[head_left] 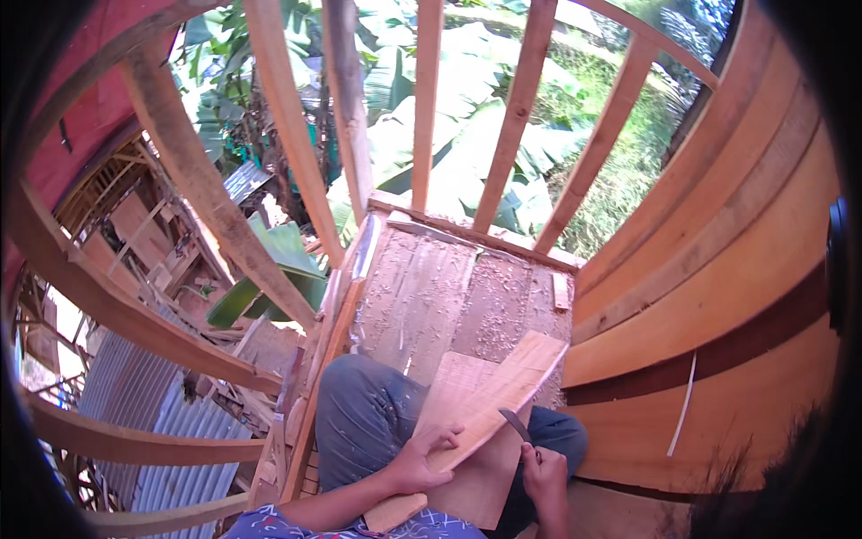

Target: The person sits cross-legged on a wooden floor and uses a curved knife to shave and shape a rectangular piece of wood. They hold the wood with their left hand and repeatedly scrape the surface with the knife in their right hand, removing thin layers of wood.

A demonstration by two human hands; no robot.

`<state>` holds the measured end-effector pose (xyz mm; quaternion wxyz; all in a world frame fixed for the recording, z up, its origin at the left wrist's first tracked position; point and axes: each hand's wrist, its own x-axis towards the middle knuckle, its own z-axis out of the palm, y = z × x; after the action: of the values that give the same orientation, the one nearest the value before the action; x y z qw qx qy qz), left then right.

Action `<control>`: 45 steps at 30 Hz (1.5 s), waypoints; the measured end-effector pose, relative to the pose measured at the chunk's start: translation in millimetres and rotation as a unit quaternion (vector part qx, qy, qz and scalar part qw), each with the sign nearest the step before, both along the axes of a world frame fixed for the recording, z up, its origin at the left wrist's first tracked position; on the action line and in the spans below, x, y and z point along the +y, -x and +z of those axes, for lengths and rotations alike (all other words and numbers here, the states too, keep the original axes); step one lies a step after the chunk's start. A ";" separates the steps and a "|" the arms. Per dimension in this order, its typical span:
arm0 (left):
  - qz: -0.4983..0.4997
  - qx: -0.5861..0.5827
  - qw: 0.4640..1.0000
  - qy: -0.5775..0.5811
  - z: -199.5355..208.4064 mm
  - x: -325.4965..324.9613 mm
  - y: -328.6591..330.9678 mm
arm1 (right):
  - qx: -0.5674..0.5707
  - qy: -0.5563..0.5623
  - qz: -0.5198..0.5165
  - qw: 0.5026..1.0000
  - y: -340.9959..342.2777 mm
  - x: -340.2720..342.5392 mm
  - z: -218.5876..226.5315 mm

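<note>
Across my lap a light wooden board (507,386) slants up to the right. My left hand (418,465) is closed around its near end, thumb and fingers on either side. In my right hand (545,474) is a knife (515,424), its dark blade pointing up and left against the board's right edge. A wider plank (476,494) lies beneath the board, over my legs. By my left forearm sits a short wooden offcut (395,512), partly under the arm.
Wood shavings cover the plank floor (440,296) ahead, with a small wood block (560,292) on it. Upright wooden slats (422,108) fence the front and left. A plank wall (682,395) rises close on the right. Corrugated metal sheets (184,458) lie below, left.
</note>
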<state>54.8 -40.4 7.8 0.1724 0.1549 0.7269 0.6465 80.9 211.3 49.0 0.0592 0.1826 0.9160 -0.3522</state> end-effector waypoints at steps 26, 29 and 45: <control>-0.058 0.022 0.994 0.088 6.3 -0.2 11.6 | -0.094 -0.269 -0.095 0.954 34.8 47.2 38.1; -0.063 0.020 0.994 0.084 6.2 0.1 15.4 | -0.089 -0.256 0.123 0.955 11.9 6.2 43.0; -0.056 0.003 0.995 0.080 2.2 -1.0 15.8 | -0.074 -0.232 0.091 0.966 30.1 18.1 37.9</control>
<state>39.0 -41.3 9.9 0.2179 0.1834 0.7669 0.5751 50.7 229.5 86.9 0.1147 0.1329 0.9784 -0.1092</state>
